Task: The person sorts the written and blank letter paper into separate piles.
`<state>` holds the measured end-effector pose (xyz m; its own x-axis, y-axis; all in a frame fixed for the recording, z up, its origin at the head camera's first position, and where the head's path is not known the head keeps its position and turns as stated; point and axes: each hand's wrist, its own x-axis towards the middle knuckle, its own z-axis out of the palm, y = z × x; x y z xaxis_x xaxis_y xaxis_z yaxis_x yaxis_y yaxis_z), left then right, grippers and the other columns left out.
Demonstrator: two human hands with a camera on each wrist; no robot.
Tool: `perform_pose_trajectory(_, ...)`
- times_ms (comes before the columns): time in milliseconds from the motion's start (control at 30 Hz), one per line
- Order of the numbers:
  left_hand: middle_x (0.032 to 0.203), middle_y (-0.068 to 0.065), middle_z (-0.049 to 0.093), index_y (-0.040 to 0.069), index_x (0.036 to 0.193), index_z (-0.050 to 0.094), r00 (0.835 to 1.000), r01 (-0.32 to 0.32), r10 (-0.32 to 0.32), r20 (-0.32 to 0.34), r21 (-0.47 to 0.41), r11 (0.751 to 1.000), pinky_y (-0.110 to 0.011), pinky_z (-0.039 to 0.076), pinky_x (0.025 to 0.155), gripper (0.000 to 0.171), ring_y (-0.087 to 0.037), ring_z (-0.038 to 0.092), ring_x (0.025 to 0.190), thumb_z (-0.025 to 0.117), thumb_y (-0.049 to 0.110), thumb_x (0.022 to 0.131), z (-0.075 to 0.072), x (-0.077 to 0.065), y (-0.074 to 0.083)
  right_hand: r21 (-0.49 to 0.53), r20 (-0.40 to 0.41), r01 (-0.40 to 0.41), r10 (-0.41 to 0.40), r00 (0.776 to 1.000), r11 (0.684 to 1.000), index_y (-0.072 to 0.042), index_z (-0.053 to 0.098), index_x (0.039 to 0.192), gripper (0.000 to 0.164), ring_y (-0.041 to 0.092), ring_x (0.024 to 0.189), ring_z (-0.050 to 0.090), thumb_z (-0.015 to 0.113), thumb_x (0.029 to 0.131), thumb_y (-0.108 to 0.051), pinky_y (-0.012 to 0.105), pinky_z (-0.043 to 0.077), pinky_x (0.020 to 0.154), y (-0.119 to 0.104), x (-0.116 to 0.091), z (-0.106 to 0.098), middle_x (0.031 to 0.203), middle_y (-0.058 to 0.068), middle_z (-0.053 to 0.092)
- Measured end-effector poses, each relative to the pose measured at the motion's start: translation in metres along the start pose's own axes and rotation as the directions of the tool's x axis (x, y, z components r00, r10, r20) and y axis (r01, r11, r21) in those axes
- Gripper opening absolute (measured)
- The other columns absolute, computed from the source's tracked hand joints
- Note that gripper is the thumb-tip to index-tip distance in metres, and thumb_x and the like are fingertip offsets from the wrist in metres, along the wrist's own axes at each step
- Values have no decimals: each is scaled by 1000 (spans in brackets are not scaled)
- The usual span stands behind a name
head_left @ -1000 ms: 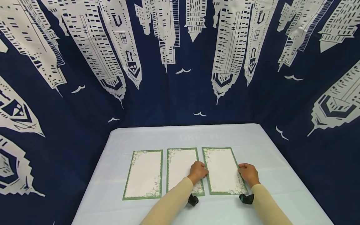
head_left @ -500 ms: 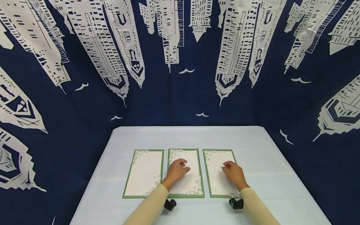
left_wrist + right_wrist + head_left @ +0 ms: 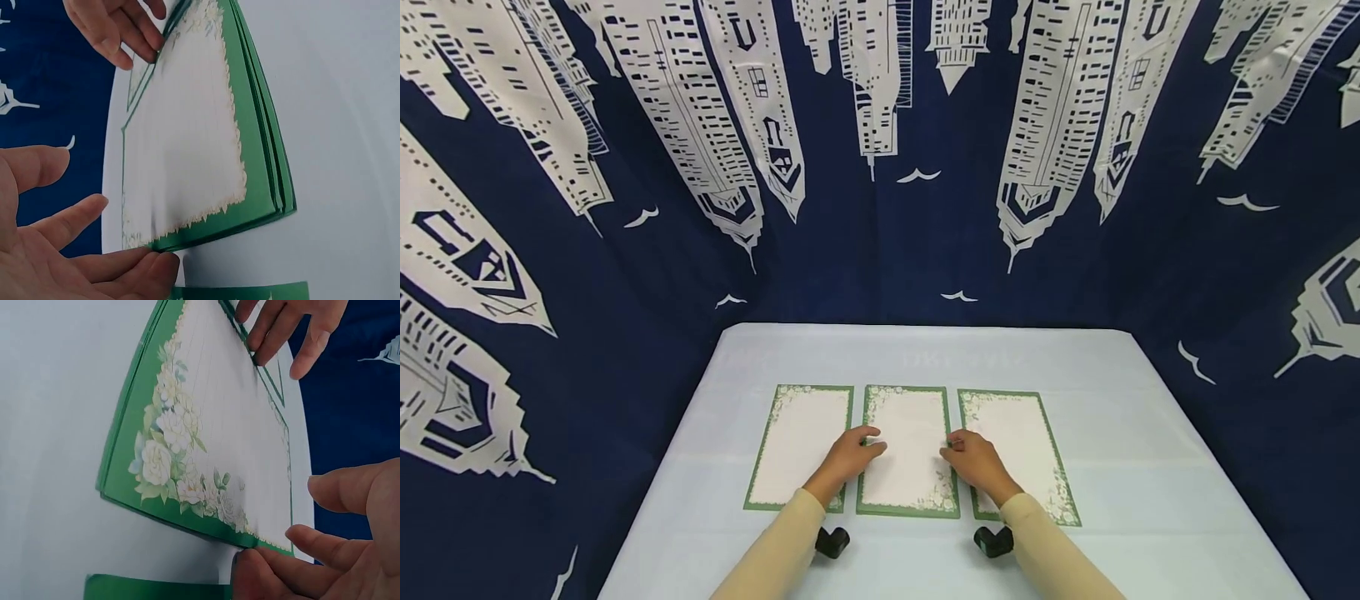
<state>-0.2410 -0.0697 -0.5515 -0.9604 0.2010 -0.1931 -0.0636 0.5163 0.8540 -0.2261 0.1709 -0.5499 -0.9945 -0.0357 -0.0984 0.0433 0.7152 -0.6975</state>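
Three upright rectangular sheets of floral-bordered paper with green edges lie side by side on the table. In the wrist views the middle paper (image 3: 912, 450) is a stack, its layered edges slightly uneven. My left hand (image 3: 848, 454) touches the stack's left edge with its lower fingertips, crossing over the left paper (image 3: 801, 433). On the opposite edge, my right hand (image 3: 979, 462) rests its fingertips against the stack, reaching over the right paper (image 3: 1022, 442). In the left wrist view, the thumb and index finger of the left hand (image 3: 81, 250) stand apart from the paper.
A white cloth covers the table (image 3: 1150, 467). Behind and around it hangs a dark blue curtain (image 3: 865, 275) printed with white buildings and birds. Black wrist devices (image 3: 832, 542) sit under both wrists.
Both hands have left the right paper and moved left, passing above the papers, to the two side edges of the middle stack. The head view has shifted slightly.
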Motion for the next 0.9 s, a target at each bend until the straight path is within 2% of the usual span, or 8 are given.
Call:
perform_pose_trajectory(200, 129, -10, 43, 16, 120, 54, 1000, 9, -9, -5, 26, 1000, -46, 41, 79, 39, -31, 45, 111, 55, 35, 86, 3, -6, 6, 0, -19, 17, -17, 1000, 1000, -3, 58, 110, 33, 27, 92, 56, 59, 85, -23, 40, 46, 72, -7, -5, -1, 101, 11, 60)
perform_pose_trajectory(333, 125, -9, 47, 16, 118, 56, 998, -39, 42, -52, 65, 997, -40, 44, 73, 36, -25, 51, 100, 55, 34, 87, 7, -9, 6, -25, -80, 43, -45, 996, 999, -4, 59, 110, 30, 23, 90, 58, 59, 85, -21, 38, 47, 71, -5, -7, -1, 101, 8, 61)
perform_pose_trajectory(400, 119, -10, 50, 14, 116, 57, 993, -60, 63, -95, 40, 997, -37, 45, 67, 32, -22, 53, 91, 57, 28, 87, 9, -8, 6, 11, -114, 38, -36, 993, 999, -5, 60, 108, 28, 22, 88, 59, 60, 84, -19, 35, 48, 67, -3, -7, -1, 101, 7, 61)
perform_pose_trajectory(500, 104, -9, 55, 10, 114, 57, 980, -76, 67, -190, -42, 996, -32, 45, 60, 30, -17, 53, 79, 60, 16, 84, 9, -3, 4, 120, -159, 23, -4, 987, 993, -7, 59, 108, 27, 19, 81, 59, 61, 82, -14, 31, 47, 59, -1, -4, 2, 96, 4, 60)
perform_pose_trajectory(633, 87, -4, 58, 8, 116, 55, 954, -59, 17, -298, -132, 990, -31, 46, 59, 37, -17, 55, 73, 63, 8, 80, 8, 1, -3, 273, -152, -9, 52, 987, 962, -6, 57, 112, 33, 17, 69, 57, 63, 80, -10, 29, 46, 53, 1, -1, 4, 86, 3, 59)
perform_pose_trajectory(767, 84, -2, 60, 7, 113, 57, 949, -37, -19, -316, -171, 985, -31, 47, 63, 35, -17, 57, 75, 65, 9, 79, 4, 1, -7, 322, -126, -24, 68, 990, 947, -6, 56, 113, 33, 16, 64, 56, 61, 81, -10, 29, 46, 52, 0, 1, 4, 83, 3, 60)
perform_pose_trajectory(900, 82, -2, 60, 5, 105, 63, 945, -58, -3, -326, -176, 983, -29, 46, 59, 26, -16, 55, 73, 65, 10, 79, -10, -1, -7, 314, -133, 3, 41, 990, 949, -7, 60, 108, 26, 19, 59, 56, 59, 82, -11, 30, 44, 49, -9, 5, 5, 82, 4, 60)
